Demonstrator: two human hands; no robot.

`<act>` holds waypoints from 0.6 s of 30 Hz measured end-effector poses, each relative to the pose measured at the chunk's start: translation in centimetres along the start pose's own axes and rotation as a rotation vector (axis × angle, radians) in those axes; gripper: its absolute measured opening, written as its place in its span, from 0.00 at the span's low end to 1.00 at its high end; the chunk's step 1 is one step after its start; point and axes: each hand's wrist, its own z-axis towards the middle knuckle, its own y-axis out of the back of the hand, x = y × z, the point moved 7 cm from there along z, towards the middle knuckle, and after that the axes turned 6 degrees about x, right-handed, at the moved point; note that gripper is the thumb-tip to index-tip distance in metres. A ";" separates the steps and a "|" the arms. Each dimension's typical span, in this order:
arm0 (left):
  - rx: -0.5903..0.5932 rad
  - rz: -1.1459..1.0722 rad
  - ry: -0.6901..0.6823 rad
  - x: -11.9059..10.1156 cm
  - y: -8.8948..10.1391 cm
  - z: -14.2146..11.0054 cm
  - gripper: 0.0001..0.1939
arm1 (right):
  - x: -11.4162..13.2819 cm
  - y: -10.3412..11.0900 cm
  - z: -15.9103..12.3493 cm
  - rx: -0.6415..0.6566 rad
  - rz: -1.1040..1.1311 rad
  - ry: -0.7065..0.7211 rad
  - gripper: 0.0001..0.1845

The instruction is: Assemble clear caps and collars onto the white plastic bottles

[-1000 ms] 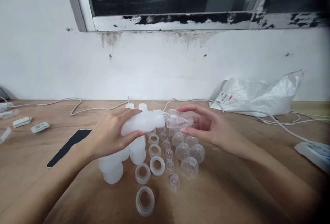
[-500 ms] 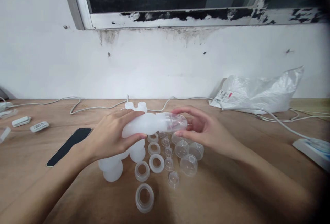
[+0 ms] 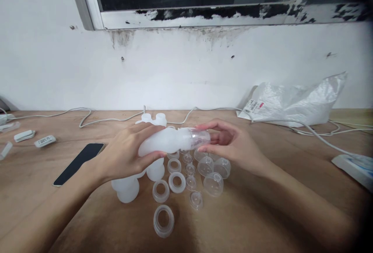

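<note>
My left hand [image 3: 134,148] is wrapped round the body of a white baby bottle [image 3: 163,142], which lies sideways above the table. At its right end sits a clear dome cap [image 3: 200,138], pinched between the thumb and fingers of my right hand [image 3: 225,140]. The cap touches the bottle's collar. Beneath the bottle stand more white bottles [image 3: 128,191], partly hidden by my left hand. Translucent screw rings [image 3: 163,221], clear nipples [image 3: 196,200] and clear dome caps [image 3: 213,184] lie in rows below and between my hands.
A dark phone [image 3: 78,163] lies to the left, near small white devices [image 3: 45,141]. White cables [image 3: 116,120] run along the wall. A clear plastic bag [image 3: 294,101] rests at the back right, with a white box-like object [image 3: 354,169] at the right edge.
The clear cap and my right hand have shifted slightly left against the bottle, with less of the cap showing. My left hand keeps its hold. The camera view has tilted a little.
</note>
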 end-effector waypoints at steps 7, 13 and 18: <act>-0.013 -0.025 -0.029 -0.3 0.0 -0.1 0.19 | -0.5 0.4 -0.1 -0.019 0.009 -0.005 0.20; -0.010 -0.016 -0.056 -0.8 0.1 -0.1 0.18 | -0.2 0.5 0.0 0.004 0.039 0.061 0.18; -0.037 0.037 -0.100 -1.3 0.6 -0.3 0.18 | 0.2 0.1 -0.1 0.021 0.027 0.114 0.18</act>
